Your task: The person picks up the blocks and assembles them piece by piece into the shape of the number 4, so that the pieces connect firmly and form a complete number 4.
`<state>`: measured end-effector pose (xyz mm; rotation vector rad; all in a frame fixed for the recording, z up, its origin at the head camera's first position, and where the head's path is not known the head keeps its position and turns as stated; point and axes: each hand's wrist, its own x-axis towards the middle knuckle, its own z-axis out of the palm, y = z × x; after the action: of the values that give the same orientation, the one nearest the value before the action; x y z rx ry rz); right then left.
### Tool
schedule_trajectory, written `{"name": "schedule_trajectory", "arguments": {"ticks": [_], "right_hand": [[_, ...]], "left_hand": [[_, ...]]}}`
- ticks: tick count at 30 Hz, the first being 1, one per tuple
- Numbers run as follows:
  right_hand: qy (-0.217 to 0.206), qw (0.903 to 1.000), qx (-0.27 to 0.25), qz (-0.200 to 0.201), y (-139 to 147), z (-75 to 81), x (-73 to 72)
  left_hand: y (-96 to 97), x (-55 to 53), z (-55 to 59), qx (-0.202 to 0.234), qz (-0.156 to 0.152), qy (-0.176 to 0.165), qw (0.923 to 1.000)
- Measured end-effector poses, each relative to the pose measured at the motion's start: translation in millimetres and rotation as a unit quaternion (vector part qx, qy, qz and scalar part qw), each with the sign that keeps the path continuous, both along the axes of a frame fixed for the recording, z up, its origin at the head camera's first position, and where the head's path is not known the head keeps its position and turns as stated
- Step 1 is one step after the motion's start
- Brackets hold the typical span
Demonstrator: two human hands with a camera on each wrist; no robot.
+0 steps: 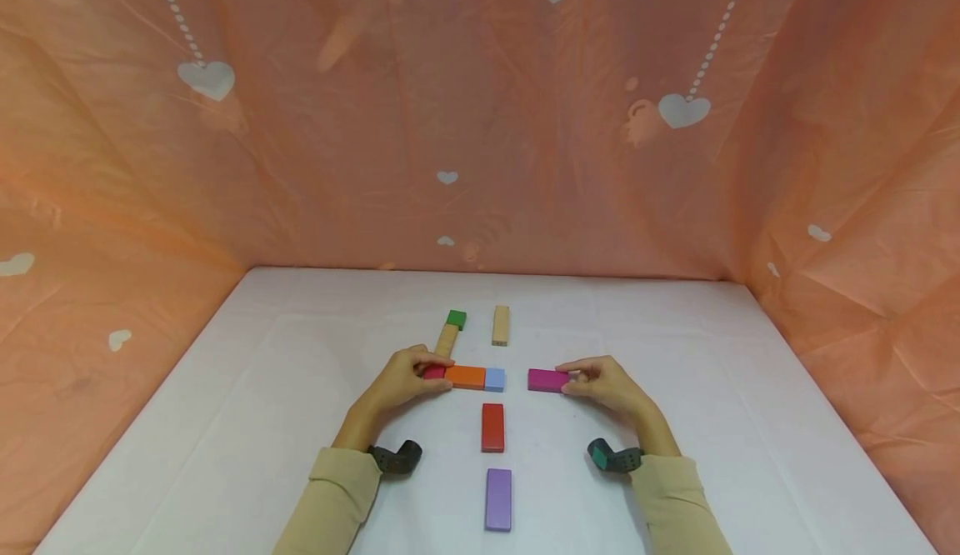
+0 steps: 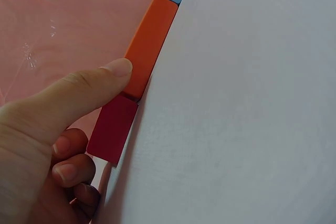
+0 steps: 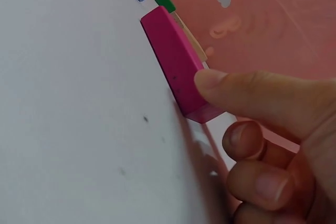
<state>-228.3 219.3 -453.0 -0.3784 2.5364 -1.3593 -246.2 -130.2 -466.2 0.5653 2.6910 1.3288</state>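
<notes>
My left hand pinches the left end of an orange block, its thumb along the near side. A dark red block adjoins that end, partly under the hand in the head view. At the orange block's other end sits a light blue block, in line with it. Across a gap to the right, my right hand grips the right end of a magenta block between thumb and finger. The magenta block lies roughly level with the row, its free end facing the blue block.
Behind the row, a plain wood block slants up to a green block. Another plain wood block lies farther right. Nearer me are a red block and a purple block on the white table. Orange sheeting surrounds it.
</notes>
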Motion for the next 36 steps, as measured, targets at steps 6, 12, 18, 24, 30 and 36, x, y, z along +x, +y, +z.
{"name": "schedule_trajectory", "arguments": {"ticks": [6, 12, 18, 24, 30, 36], "right_hand": [[-0.004, 1.0, 0.0, -0.001, -1.0, -2.5, -0.1], [0.001, 1.0, 0.003, 0.005, -0.5, -4.8, -0.9], [0.004, 1.0, 0.002, 0.006, -1.0, -4.6, -0.7], [0.007, 1.0, 0.005, 0.004, -4.4, -2.3, 0.4], [0.004, 1.0, 0.008, -0.001, -7.8, -0.7, 0.6], [0.0, 1.0, 0.005, -0.002, -10.6, -0.8, 0.8]], "left_hand": [[0.5, 1.1, 0.2, 0.008, -0.002, -0.005, 1.0], [0.4, 1.9, 0.5, 0.004, -0.004, -0.005, 1.0], [-0.7, 1.7, -0.1, -0.002, -0.013, 0.01, 0.9999], [-1.4, 1.2, -0.8, -0.002, -0.017, 0.019, 0.9997], [0.1, 0.6, -0.5, -0.008, -0.003, 0.008, 0.9999], [2.0, -0.4, -1.1, -0.006, 0.017, -0.02, 0.9996]]}}
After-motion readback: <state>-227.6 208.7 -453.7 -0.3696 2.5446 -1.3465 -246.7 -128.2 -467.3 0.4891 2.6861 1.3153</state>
